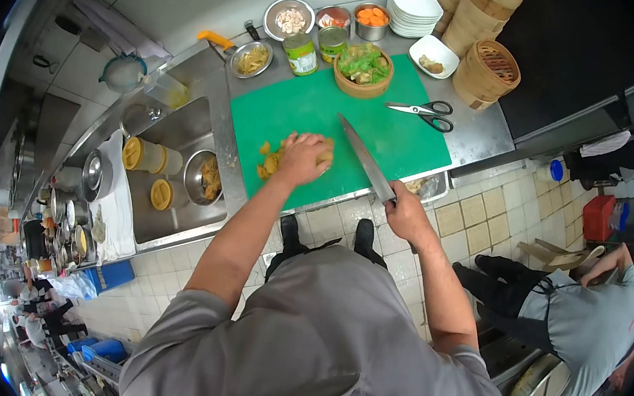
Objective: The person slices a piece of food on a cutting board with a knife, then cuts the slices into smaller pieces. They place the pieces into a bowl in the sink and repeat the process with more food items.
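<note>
My left hand (305,159) rests on the green cutting board (279,110), its fingers curled over a yellowish piece of food (327,153). More chopped yellow-brown pieces (267,166) lie beside it on the left; their exact kind is not clear. In my right hand (409,216) is the handle of a long kitchen knife (364,157). The blade slants up and left over the board, apart from the pieces. Black-handled scissors (422,111) lie on the board's right side. A round bamboo steamer base (361,91) with green leaves stands at the board's back edge.
Behind the board stand cans (300,54), a bowl of pale pieces (289,20), a pot of carrot slices (371,21) and stacked white dishes (413,12). Bamboo steamers (487,74) are at back right. A sink (155,217) adjoins on the left. A co-worker (589,308) bends at right.
</note>
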`<state>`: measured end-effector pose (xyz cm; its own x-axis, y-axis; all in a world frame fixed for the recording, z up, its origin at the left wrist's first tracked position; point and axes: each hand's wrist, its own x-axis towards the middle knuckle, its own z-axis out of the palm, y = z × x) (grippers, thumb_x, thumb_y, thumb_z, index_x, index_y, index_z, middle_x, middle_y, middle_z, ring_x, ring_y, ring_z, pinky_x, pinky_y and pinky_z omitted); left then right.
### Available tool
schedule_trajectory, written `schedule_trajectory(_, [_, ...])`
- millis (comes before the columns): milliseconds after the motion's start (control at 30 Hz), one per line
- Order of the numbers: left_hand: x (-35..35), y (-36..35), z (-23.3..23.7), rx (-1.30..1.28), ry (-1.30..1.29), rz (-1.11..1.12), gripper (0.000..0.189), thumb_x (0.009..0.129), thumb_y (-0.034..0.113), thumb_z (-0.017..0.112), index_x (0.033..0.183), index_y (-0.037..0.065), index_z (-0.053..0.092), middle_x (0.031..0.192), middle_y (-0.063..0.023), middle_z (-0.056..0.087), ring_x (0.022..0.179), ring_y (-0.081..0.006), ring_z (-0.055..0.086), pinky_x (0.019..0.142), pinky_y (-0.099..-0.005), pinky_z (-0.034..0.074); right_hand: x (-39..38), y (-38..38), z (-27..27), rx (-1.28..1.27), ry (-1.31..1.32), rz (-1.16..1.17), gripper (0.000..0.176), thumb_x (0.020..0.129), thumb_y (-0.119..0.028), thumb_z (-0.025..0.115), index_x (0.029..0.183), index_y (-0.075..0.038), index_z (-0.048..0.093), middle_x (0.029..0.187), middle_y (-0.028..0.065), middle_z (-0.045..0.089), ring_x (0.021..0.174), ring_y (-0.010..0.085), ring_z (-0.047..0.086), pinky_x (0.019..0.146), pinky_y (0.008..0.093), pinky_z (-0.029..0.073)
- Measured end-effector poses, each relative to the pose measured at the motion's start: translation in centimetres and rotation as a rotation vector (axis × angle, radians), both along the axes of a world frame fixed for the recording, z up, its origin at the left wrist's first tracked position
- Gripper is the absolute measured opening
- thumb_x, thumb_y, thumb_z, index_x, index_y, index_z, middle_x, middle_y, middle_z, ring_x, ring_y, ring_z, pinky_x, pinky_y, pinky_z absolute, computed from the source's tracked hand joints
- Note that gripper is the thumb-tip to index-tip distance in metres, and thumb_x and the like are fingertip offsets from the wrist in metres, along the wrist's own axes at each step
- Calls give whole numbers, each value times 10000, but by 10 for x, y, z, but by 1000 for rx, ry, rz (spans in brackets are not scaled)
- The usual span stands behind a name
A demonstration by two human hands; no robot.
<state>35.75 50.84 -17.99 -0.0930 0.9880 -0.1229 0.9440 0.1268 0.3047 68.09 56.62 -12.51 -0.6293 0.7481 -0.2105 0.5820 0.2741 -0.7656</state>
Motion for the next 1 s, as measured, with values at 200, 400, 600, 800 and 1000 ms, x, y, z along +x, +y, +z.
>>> schedule_trajectory(200, [-17,-12,-6,155,-174,-85,353,942,346,774,1256,192,813,1431,-52,667,1415,-303,556,1295,-586,290,-22,-12,-23,52,5,-35,429,955,-7,680,1369,-17,566,1081,331,735,1051,508,718,888,545,567])
schedule_trajectory(400, [-29,-9,-26,349,-197,121,227,980,226,694,1166,137,788,1275,-70,681,1251,-321,602,1124,-551,430,-67,-21,-16,38,-149,88,402,1023,-90,590,1412,-34,508,987,360,726,991,575,696,872,642,537])
schedule_trajectory(600, [-25,11,2,10,-107,25,284,987,151,653,1261,158,726,1241,-67,641,1242,-314,574,1047,-507,460,-104,-13,6,112,-441,172,263,1060,-140,545,1292,-18,530,1008,347,741,988,528,733,878,634,567])
schedule_trajectory(800, [-27,15,6,-87,-134,29,314,976,106,595,1250,188,725,1296,-59,632,1283,-289,561,1090,-494,439,-109,-8,-17,174,-549,255,208,1017,-52,509,1216,9,525,1065,321,755,1023,504,750,900,584,595])
schedule_trajectory(1000, [-30,10,9,-102,-174,76,274,984,167,671,1247,217,729,1284,-62,599,1289,-299,542,1097,-492,431,-153,4,-34,197,-504,239,254,1000,-49,476,1246,16,479,1091,349,746,1027,522,745,916,587,591])
